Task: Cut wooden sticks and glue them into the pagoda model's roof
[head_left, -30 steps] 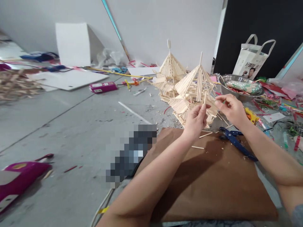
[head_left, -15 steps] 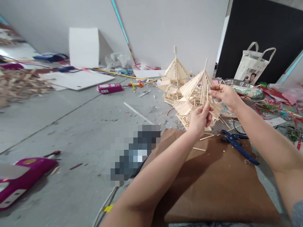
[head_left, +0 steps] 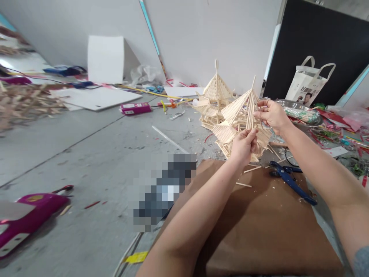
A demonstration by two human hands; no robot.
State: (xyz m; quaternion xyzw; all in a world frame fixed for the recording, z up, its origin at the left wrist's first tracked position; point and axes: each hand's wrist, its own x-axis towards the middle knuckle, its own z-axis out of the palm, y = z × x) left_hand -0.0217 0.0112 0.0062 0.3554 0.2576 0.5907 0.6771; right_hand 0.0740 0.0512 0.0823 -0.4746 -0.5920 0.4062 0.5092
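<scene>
A pagoda-like model of pale wooden sticks (head_left: 226, 133) stands at the far edge of the brown board, its pointed roof rising to a single upright stick. At the roof's lower front edge, my left hand (head_left: 244, 145) is closed, thumb and index finger pinching the lower end of a thin wooden stick (head_left: 253, 122). My right hand (head_left: 271, 115) is closed too, its fingertips pinched on the stick's upper part against the roof's right side. The fingers partly cover the stick and the lower tier. Behind stands a second stick model (head_left: 216, 90) with a pointed roof.
Blue-handled cutters (head_left: 292, 182) and loose sticks (head_left: 243, 184) lie on the brown board (head_left: 259, 231). Magenta power strips (head_left: 135, 108) sit on the floor at left. A metal tray (head_left: 313, 124) with packed sticks and a white bag (head_left: 307, 82) are at right.
The whole view has shifted slightly. Both hands stay at the roof in nearly the same pose, with the right fingers moved only a little against the stick.
</scene>
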